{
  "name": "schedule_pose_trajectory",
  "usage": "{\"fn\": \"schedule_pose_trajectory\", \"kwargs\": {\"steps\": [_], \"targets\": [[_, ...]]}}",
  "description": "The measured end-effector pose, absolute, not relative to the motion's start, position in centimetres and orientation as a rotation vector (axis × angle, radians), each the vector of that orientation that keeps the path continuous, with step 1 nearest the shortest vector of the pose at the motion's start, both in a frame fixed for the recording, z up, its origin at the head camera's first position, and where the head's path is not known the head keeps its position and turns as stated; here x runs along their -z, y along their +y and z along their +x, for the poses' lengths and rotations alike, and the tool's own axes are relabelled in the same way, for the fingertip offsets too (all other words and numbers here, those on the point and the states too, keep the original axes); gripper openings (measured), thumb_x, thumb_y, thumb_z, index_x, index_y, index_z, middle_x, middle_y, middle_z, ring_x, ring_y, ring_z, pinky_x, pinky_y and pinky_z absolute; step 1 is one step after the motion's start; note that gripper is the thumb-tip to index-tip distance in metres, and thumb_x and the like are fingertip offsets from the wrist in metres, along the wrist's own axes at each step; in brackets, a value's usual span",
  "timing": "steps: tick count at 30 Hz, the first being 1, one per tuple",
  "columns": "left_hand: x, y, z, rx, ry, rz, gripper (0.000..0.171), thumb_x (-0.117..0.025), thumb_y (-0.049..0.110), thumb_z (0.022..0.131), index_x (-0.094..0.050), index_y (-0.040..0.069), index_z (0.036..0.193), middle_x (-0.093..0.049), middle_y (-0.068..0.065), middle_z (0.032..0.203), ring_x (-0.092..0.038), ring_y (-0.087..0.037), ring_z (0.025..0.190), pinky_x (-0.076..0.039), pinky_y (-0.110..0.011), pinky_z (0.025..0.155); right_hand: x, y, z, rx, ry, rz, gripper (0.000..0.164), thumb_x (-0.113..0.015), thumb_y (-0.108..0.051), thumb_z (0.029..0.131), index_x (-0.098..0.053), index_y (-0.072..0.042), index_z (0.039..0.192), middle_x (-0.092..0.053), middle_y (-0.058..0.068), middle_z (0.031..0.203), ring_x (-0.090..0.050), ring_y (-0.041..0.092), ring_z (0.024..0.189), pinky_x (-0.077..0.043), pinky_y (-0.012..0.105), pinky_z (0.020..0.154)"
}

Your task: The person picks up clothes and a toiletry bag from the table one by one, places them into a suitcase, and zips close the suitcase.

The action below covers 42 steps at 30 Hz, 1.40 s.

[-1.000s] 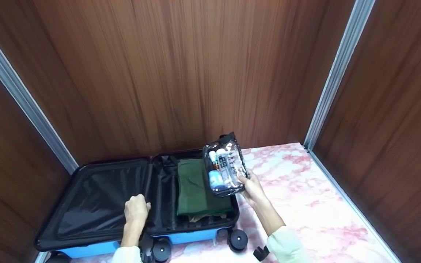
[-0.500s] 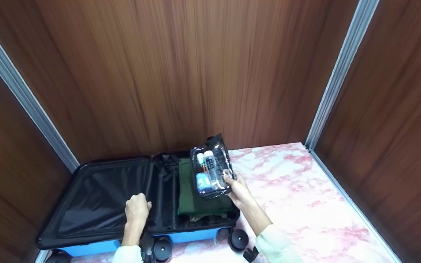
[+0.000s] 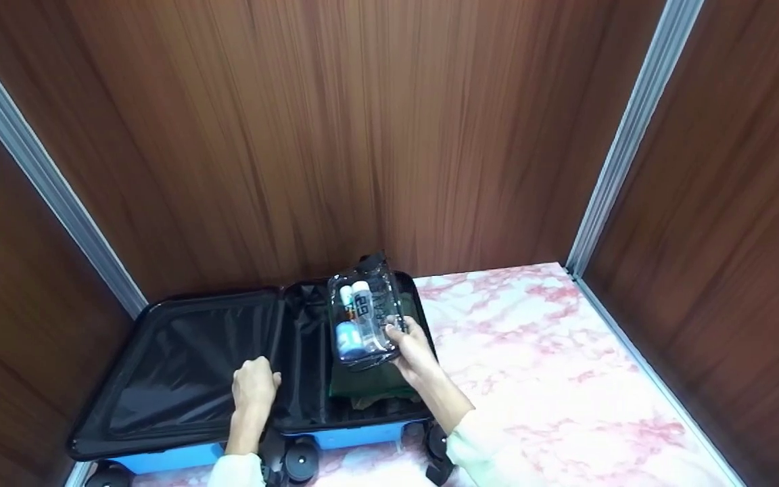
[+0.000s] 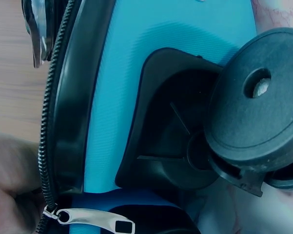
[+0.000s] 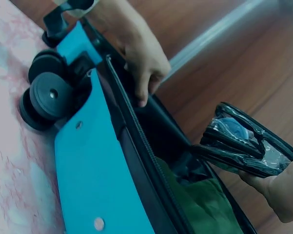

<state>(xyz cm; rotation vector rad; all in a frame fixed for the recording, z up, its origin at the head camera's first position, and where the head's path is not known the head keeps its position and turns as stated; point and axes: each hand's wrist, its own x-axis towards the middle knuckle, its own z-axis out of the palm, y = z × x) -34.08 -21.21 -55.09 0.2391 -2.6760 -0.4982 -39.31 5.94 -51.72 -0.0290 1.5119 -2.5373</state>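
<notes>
My right hand (image 3: 418, 352) grips a clear toiletry pouch (image 3: 377, 297) with black trim by its lower right side, thumb on the front. White and blue bottles show through the plastic. The pouch is above folded green clothing (image 3: 372, 381) in the right half of an open suitcase (image 3: 180, 358); in the right wrist view, the pouch (image 5: 234, 139) is tilted, apart from the green cloth (image 5: 202, 207). Near the suitcase's middle seam, my left hand (image 3: 253, 389) stays with its fingers curled, nothing visible in them. The left wrist view shows only part of that hand (image 4: 12, 180).
The suitcase's left half shows a black lining. Black wheels (image 3: 301, 462) and a blue shell (image 3: 356, 438) face me. Along the rim runs a zipper with a metal pull (image 4: 95, 217). Pink-and-white marbled surface (image 3: 531, 365) lies to the right; wood-grain panels (image 3: 389, 135) enclose the space.
My right hand has carried the pouch leftward, from the suitcase's right edge to over the green clothing. My left hand has stayed nearly still.
</notes>
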Motion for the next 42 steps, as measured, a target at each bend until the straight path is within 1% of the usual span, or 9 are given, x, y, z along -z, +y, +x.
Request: {"fn": "schedule_pose_trajectory", "kwargs": {"steps": [7,12,15,20,27,32,38,40,42], "targets": [[55.2,-21.4,-33.9,0.504,-2.715,0.266,0.017,-0.074,0.006,0.079,-0.067,-0.007,0.072,-0.07,-0.031,0.076,-0.067,-0.05,0.069,-0.055,-0.056,0.062,52.5,3.7,-39.3,2.503,1.538,0.001,0.025,-0.046,-0.001,0.1,-0.041,0.004,0.124,-0.055,0.003,0.094,-0.057,0.01,0.075,-0.052,0.025,0.065],[55.1,-21.5,-33.9,0.518,-2.724,0.265,0.017,-0.074,0.007,0.081,-0.067,-0.007,0.072,-0.07,-0.03,0.075,-0.067,-0.049,0.068,-0.055,-0.055,0.061,52.7,2.2,-39.3,2.501,1.568,0.039,0.027,-0.047,-0.002,0.1,-0.041,0.005,0.126,-0.055,0.003,0.097,-0.055,0.009,0.073,-0.05,0.022,0.062],[55.0,-21.5,-33.9,0.525,-2.733,0.271,0.019,-0.074,0.007,0.082,-0.067,-0.007,0.072,-0.069,-0.028,0.073,-0.067,-0.047,0.066,-0.055,-0.053,0.06,52.7,1.5,-39.4,2.492,1.581,0.059,0.024,-0.047,-0.001,0.1,-0.043,0.003,0.123,-0.054,0.002,0.096,-0.055,0.008,0.074,-0.049,0.021,0.061],[55.1,-21.2,-33.9,0.528,-2.744,0.285,0.019,-0.073,0.007,0.083,-0.067,-0.007,0.073,-0.07,-0.029,0.074,-0.068,-0.047,0.067,-0.056,-0.053,0.061,52.8,0.3,-39.7,2.508,1.583,0.072,0.018,-0.048,0.001,0.098,-0.045,0.0,0.116,-0.054,0.0,0.093,-0.054,0.009,0.075,-0.049,0.021,0.062],[55.0,-21.3,-33.7,0.529,-2.735,0.284,0.019,-0.073,0.008,0.084,-0.067,-0.007,0.075,-0.069,-0.031,0.078,-0.067,-0.051,0.072,-0.055,-0.056,0.065,53.6,-2.0,-39.6,2.51,1.575,0.121,0.016,-0.05,0.003,0.096,-0.045,-0.001,0.111,-0.054,-0.002,0.091,-0.051,0.007,0.069,-0.047,0.02,0.057],[54.9,-21.2,-34.0,0.512,-2.69,0.268,0.019,-0.075,0.008,0.082,-0.068,-0.008,0.076,-0.069,-0.033,0.079,-0.067,-0.052,0.072,-0.054,-0.057,0.065,54.0,-3.5,-39.5,2.494,1.578,0.124,0.018,-0.05,0.004,0.095,-0.044,0.001,0.111,-0.052,-0.001,0.091,-0.049,0.007,0.068,-0.045,0.02,0.057],[55.2,-21.0,-33.9,0.516,-2.707,0.283,0.021,-0.074,0.01,0.083,-0.067,-0.008,0.075,-0.07,-0.032,0.079,-0.067,-0.052,0.072,-0.055,-0.057,0.067,55.1,-4.8,-38.8,2.388,1.712,0.183,0.019,-0.051,0.0,0.097,-0.044,-0.001,0.114,-0.049,0.001,0.086,-0.045,0.008,0.058,-0.04,0.021,0.048],[55.2,-21.1,-33.7,0.511,-2.721,0.291,0.021,-0.074,0.01,0.084,-0.068,-0.008,0.075,-0.07,-0.032,0.079,-0.067,-0.051,0.072,-0.055,-0.057,0.067,55.7,-5.2,-38.6,2.382,1.712,0.199,0.018,-0.05,0.001,0.096,-0.044,-0.001,0.113,-0.052,0.003,0.088,-0.045,0.009,0.059,-0.04,0.022,0.048],[55.2,-21.2,-33.5,0.5,-2.724,0.291,0.021,-0.074,0.01,0.084,-0.068,-0.008,0.075,-0.07,-0.032,0.079,-0.067,-0.05,0.072,-0.055,-0.056,0.066,56.2,-5.7,-38.5,2.401,1.684,0.207,0.017,-0.049,0.003,0.096,-0.044,-0.001,0.111,-0.057,0.006,0.092,-0.049,0.01,0.062,-0.042,0.022,0.05]]}}
